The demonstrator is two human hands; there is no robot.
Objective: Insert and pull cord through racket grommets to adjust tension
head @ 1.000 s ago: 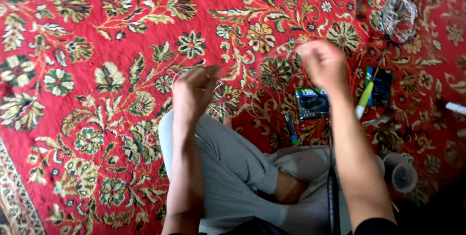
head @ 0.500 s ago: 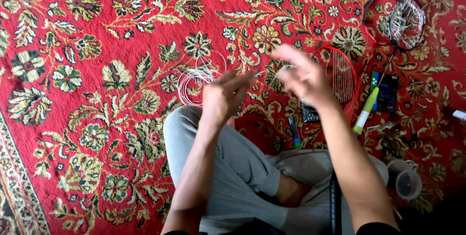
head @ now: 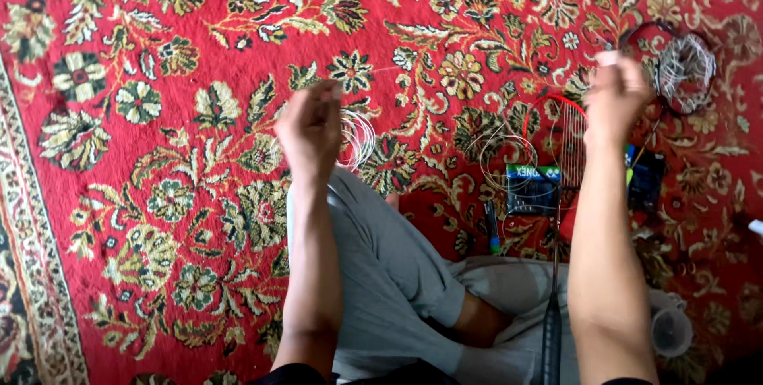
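Note:
My left hand (head: 310, 127) is raised over the red patterned carpet (head: 199, 154), fingers closed on a thin white string whose loose coil (head: 356, 137) hangs beside it. My right hand (head: 616, 95) is lifted far to the right, fingers pinched shut, apparently on the same thin string, which is too fine to trace between the hands. Below the right hand lies a red-framed badminton racket (head: 556, 143), its dark handle (head: 550, 337) running down past my grey-trousered crossed legs (head: 397, 274).
A small dark packet (head: 531, 188) and another string coil (head: 502, 158) lie on the racket head. A second racket head with tangled string (head: 682, 71) sits at the upper right. A pen (head: 492, 226), a dark box (head: 645, 178) and a clear cup (head: 670, 329) lie nearby.
My hands were close together in front of me half a second ago. They have since pulled wide apart, left hand to the left with the coil, right hand to the right and up.

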